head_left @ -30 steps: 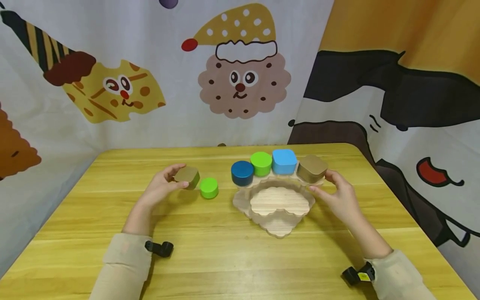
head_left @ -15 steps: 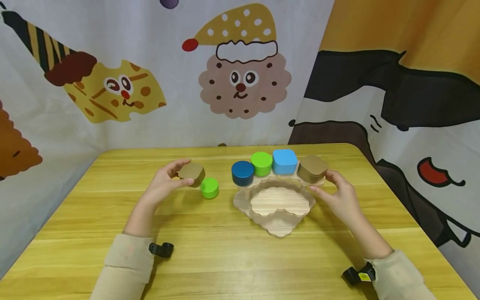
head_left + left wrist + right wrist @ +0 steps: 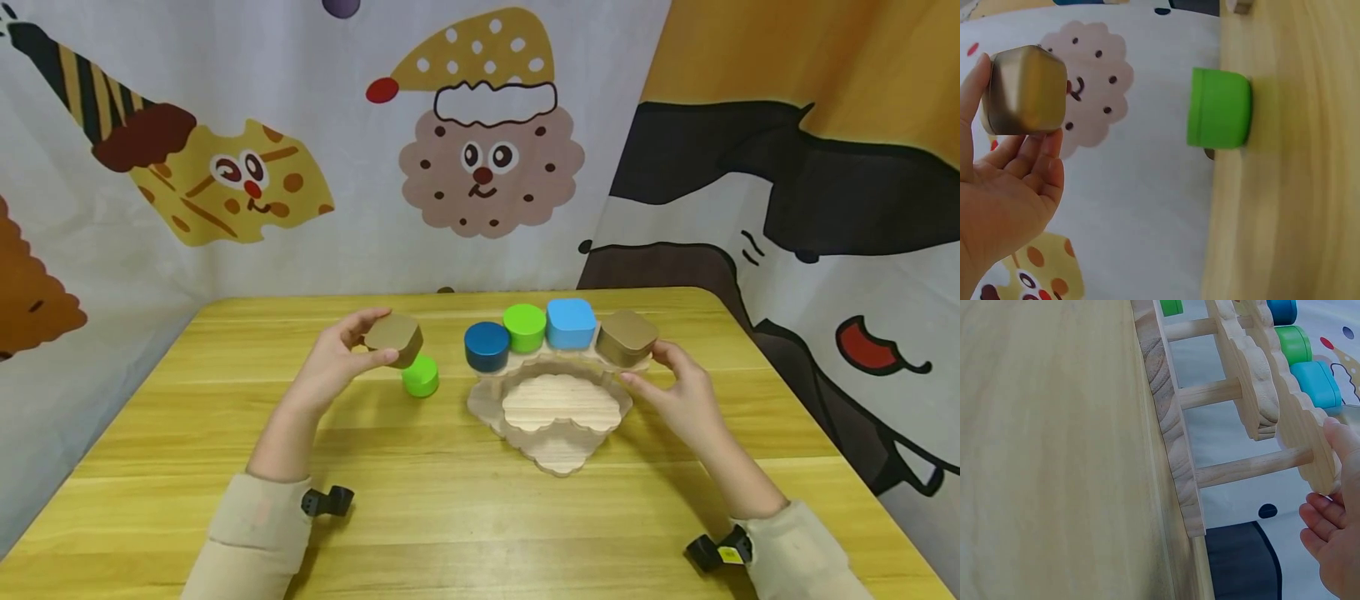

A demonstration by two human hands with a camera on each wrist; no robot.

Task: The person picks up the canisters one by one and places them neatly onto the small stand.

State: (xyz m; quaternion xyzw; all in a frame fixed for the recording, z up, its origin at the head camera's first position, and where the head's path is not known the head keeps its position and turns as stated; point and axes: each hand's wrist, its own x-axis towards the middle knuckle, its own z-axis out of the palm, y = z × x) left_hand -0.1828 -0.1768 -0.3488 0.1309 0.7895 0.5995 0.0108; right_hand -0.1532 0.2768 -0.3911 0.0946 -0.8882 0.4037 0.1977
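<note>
Plainly, the left hand (image 3: 328, 367) pinches a gold tin (image 3: 396, 339) between thumb and fingers, held up off the tabletop (image 3: 480, 533). Just beyond those fingertips, lower down, 1 green tin (image 3: 421, 380) stands on the wood, partly covered by the gold tin in the head view. To the right of the left fingers, well apart, is a wooden stand (image 3: 561, 404) with 3 levels. The right hand (image 3: 684, 396) pinches the right end of its top shelf; whether those fingers also touch the second gold tin (image 3: 628, 337), right beside them, I cannot tell. Leftward from the right fingers, 3 more tins sit along that shelf: light blue tin (image 3: 571, 323), second green tin (image 3: 524, 327), dark blue tin (image 3: 486, 347). Behind both hands hangs a printed cloth (image 3: 315, 83).
</note>
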